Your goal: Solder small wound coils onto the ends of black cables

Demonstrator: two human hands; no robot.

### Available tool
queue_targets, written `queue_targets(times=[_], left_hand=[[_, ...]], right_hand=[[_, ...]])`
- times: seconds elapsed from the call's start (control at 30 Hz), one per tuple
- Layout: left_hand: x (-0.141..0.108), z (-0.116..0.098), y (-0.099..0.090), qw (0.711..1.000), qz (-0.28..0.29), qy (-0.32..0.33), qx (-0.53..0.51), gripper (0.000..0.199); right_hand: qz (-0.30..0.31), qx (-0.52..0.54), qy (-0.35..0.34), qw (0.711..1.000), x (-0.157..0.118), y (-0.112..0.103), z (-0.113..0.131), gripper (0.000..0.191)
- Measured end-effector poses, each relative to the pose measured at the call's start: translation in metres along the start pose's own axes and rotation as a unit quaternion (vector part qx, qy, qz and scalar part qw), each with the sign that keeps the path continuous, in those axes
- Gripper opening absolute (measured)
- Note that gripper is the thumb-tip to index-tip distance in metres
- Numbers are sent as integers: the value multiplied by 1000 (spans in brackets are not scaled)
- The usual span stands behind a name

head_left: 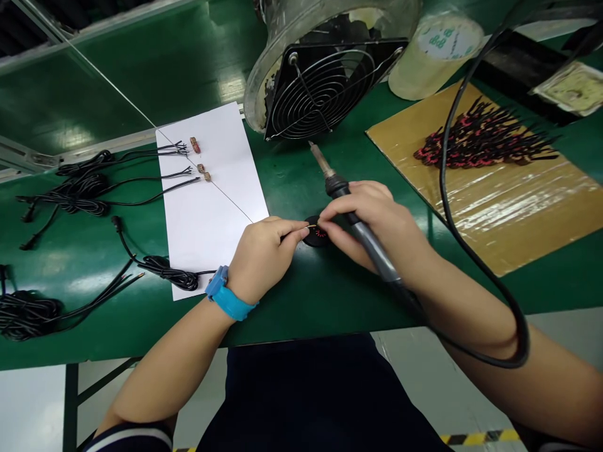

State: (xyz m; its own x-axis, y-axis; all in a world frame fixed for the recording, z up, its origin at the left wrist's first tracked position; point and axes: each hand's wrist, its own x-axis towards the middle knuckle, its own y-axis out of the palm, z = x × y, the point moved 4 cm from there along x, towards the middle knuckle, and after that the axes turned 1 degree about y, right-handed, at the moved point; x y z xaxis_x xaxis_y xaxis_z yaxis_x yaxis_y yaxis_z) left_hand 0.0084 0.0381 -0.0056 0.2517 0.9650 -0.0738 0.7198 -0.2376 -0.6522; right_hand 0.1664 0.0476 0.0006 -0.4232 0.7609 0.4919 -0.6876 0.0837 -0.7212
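My left hand, with a blue watch on its wrist, pinches the end of a black cable between thumb and forefinger. A fine bare wire end shows at its fingertips, above a small round black piece with red marks. My right hand holds a soldering iron against the palm, its tip up and away towards the fan. The right thumb and forefinger come together at the wire end; whether they grip it I cannot tell. A thin silvery wire runs from the upper left to my left hand.
A fan with a wire guard stands ahead. White paper bears cable ends and small brown parts. Coiled black cables lie left. At right, brown board carries a red-and-black pile; the iron's cord loops over it.
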Motion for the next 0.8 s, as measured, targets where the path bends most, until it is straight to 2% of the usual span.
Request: queue_targets(times=[0.07, 0.13, 0.2, 0.27, 0.43, 0.7, 0.8], left_hand=[[0, 1, 0, 1000, -7, -6, 0, 18], [-1, 2, 0, 1000, -10, -6, 6, 18], [-1, 1, 0, 1000, -10, 2, 18, 18], [-2, 1, 0, 999, -11, 12, 35, 18], [-3, 0, -1, 997, -14, 20, 73, 19], [-4, 1, -1, 998, -8, 5, 56, 17], [-4, 1, -2, 1000, -5, -5, 28, 17]], right_hand=[[10, 34, 41, 999, 0, -8, -10, 15], [61, 69, 67, 994, -3, -11, -19, 23], [120, 96, 68, 986, -7, -7, -23, 27], [141, 107, 61, 982, -11, 0, -23, 25], [90, 81, 36, 992, -12, 12, -15, 13], [82, 75, 29, 993, -14, 11, -18, 15], [67, 98, 32, 992, -16, 8, -18, 23]])
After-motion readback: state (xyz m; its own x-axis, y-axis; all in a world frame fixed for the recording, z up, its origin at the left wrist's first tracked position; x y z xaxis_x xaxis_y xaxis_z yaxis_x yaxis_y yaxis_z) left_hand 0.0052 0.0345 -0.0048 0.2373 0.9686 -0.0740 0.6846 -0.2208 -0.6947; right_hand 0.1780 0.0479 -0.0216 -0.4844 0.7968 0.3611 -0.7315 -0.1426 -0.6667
